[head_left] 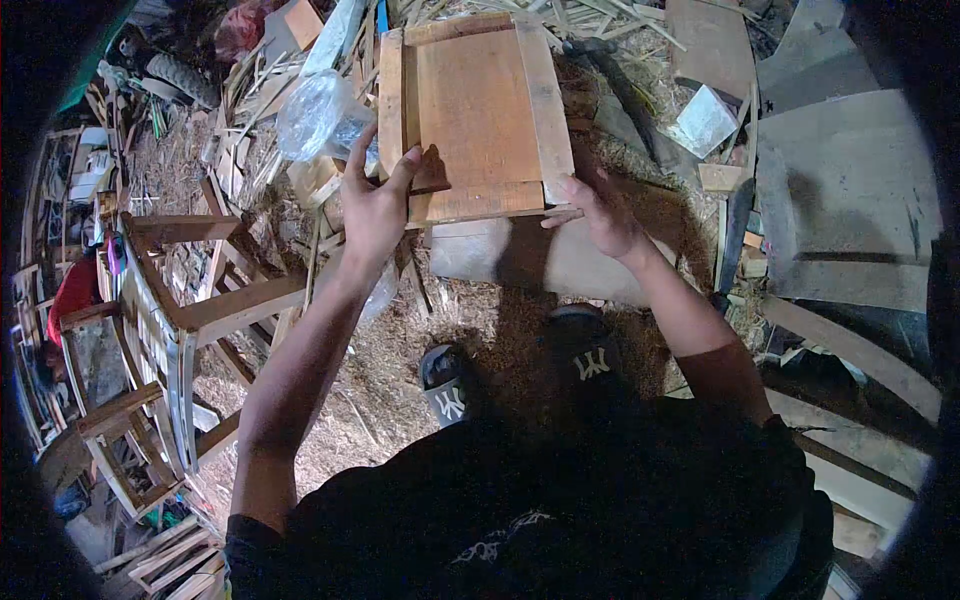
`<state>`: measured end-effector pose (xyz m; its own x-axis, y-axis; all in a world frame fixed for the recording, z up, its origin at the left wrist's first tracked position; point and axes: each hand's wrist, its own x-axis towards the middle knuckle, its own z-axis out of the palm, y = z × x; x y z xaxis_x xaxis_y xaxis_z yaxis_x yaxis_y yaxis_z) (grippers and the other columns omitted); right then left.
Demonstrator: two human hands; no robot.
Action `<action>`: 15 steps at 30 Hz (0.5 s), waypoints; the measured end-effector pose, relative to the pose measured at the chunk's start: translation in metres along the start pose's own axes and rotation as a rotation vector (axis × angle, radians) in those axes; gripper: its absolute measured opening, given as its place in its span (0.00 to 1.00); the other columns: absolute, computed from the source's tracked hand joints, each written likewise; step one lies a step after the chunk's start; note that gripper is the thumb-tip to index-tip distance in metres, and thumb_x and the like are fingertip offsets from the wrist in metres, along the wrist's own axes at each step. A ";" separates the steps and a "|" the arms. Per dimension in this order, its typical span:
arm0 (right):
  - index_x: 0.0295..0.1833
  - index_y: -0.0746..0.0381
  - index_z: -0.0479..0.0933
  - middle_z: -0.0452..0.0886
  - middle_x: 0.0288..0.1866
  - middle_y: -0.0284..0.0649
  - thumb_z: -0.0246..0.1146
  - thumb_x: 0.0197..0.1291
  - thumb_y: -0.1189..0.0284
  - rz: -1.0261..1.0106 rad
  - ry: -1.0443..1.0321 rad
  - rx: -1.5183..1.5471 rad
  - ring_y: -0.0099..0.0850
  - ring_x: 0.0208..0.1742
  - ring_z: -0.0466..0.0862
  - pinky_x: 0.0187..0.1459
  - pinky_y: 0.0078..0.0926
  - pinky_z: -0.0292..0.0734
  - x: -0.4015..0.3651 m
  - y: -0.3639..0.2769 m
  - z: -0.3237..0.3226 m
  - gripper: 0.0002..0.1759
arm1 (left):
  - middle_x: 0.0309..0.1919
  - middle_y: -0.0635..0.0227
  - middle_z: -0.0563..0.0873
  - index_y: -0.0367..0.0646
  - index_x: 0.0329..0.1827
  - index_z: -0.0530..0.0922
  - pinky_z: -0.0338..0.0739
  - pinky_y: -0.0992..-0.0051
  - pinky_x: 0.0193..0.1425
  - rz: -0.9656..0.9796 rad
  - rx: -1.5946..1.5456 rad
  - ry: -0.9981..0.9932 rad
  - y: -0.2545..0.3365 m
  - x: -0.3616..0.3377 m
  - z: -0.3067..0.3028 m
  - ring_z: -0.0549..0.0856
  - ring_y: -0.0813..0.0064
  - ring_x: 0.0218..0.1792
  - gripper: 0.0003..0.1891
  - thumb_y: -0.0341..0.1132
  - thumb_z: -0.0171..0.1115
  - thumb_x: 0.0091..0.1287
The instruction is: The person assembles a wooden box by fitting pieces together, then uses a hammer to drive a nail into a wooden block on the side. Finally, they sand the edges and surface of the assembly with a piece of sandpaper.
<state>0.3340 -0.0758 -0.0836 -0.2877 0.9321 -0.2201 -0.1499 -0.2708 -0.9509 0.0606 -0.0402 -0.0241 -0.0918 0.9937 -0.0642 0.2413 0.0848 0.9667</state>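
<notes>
A framed wooden panel, with a raised border of lighter strips around a reddish-brown board, is held up in front of me by its near end. My left hand grips the near left corner, thumb over the frame and fingers along the outer side. At the near right corner, my right hand closes on the edge with its thumb near the top face; some of its fingers are hidden underneath. A crumpled clear plastic bag lies just left of the panel, beside my left hand.
Wooden frames stand at the left. Large boards lie at the right, with a white block nearby. Scrap sticks litter the far side. Sawdust covers the floor around my sandals. A pale plank lies below the panel.
</notes>
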 end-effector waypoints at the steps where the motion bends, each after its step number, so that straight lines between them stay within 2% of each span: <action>1: 0.72 0.67 0.65 0.77 0.64 0.48 0.53 0.73 0.54 0.034 -0.027 -0.016 0.40 0.51 0.86 0.48 0.38 0.88 0.000 0.000 -0.002 0.33 | 0.49 0.55 0.87 0.38 0.74 0.65 0.84 0.72 0.50 -0.039 -0.022 0.003 0.001 0.000 0.000 0.88 0.71 0.46 0.29 0.31 0.65 0.72; 3: 0.73 0.66 0.63 0.75 0.66 0.48 0.53 0.73 0.55 0.069 -0.054 -0.033 0.40 0.52 0.86 0.48 0.38 0.88 0.001 0.003 -0.004 0.33 | 0.49 0.54 0.87 0.36 0.73 0.65 0.84 0.72 0.51 -0.036 -0.062 -0.001 0.000 0.001 -0.001 0.88 0.71 0.47 0.30 0.29 0.66 0.70; 5: 0.80 0.61 0.53 0.73 0.69 0.48 0.53 0.73 0.56 0.021 -0.062 -0.034 0.41 0.57 0.84 0.48 0.39 0.88 0.003 0.009 -0.006 0.37 | 0.50 0.53 0.86 0.34 0.72 0.65 0.84 0.72 0.52 -0.033 -0.103 -0.005 -0.001 0.002 -0.002 0.87 0.71 0.48 0.30 0.27 0.67 0.69; 6: 0.80 0.61 0.53 0.73 0.69 0.48 0.53 0.73 0.56 0.021 -0.062 -0.035 0.41 0.57 0.84 0.48 0.39 0.88 0.001 0.003 -0.001 0.37 | 0.50 0.53 0.86 0.34 0.72 0.65 0.83 0.72 0.52 -0.024 -0.079 -0.003 0.000 0.002 -0.002 0.87 0.71 0.48 0.30 0.28 0.67 0.69; 8: 0.84 0.52 0.39 0.65 0.77 0.48 0.53 0.73 0.57 -0.092 0.000 -0.037 0.42 0.61 0.82 0.47 0.39 0.89 -0.003 -0.010 0.008 0.43 | 0.50 0.54 0.86 0.34 0.72 0.65 0.83 0.72 0.52 -0.016 -0.055 0.000 0.002 0.001 -0.002 0.87 0.72 0.47 0.30 0.28 0.67 0.69; 9: 0.84 0.52 0.39 0.65 0.77 0.48 0.53 0.73 0.57 -0.092 0.000 -0.037 0.42 0.61 0.82 0.47 0.39 0.89 -0.004 -0.016 0.010 0.43 | 0.50 0.53 0.86 0.34 0.72 0.65 0.83 0.72 0.53 0.000 -0.044 0.001 0.001 0.002 -0.002 0.87 0.72 0.48 0.30 0.28 0.67 0.69; 11: 0.84 0.45 0.28 0.52 0.84 0.47 0.53 0.73 0.56 -0.182 0.034 -0.105 0.42 0.67 0.77 0.47 0.38 0.90 -0.005 -0.025 0.014 0.47 | 0.51 0.53 0.86 0.35 0.72 0.65 0.83 0.72 0.53 0.016 -0.033 0.002 -0.001 0.003 -0.003 0.87 0.72 0.48 0.30 0.28 0.67 0.69; 12: 0.84 0.45 0.28 0.52 0.84 0.47 0.53 0.73 0.56 -0.182 0.034 -0.105 0.42 0.67 0.77 0.47 0.38 0.90 -0.004 -0.024 0.013 0.47 | 0.51 0.53 0.86 0.35 0.73 0.65 0.83 0.71 0.54 0.018 -0.013 -0.002 -0.003 0.005 -0.004 0.87 0.71 0.49 0.31 0.29 0.68 0.69; 14: 0.85 0.41 0.38 0.44 0.86 0.48 0.57 0.68 0.53 -0.193 0.006 -0.093 0.41 0.62 0.81 0.41 0.34 0.90 -0.002 -0.023 0.011 0.47 | 0.51 0.53 0.85 0.35 0.73 0.65 0.83 0.71 0.55 0.020 0.005 -0.006 -0.007 0.005 -0.005 0.86 0.71 0.49 0.31 0.29 0.68 0.69; 15: 0.85 0.41 0.38 0.44 0.86 0.48 0.57 0.68 0.53 -0.194 0.006 -0.093 0.41 0.62 0.81 0.41 0.34 0.90 -0.002 -0.023 0.011 0.47 | 0.52 0.52 0.85 0.35 0.73 0.65 0.83 0.70 0.55 0.013 -0.040 -0.008 -0.007 0.004 -0.004 0.87 0.71 0.50 0.31 0.29 0.68 0.69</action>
<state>0.3277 -0.0741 -0.0590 -0.2561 0.9661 -0.0325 -0.1135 -0.0634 -0.9915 0.0547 -0.0367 -0.0298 -0.0808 0.9953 -0.0532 0.2036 0.0687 0.9766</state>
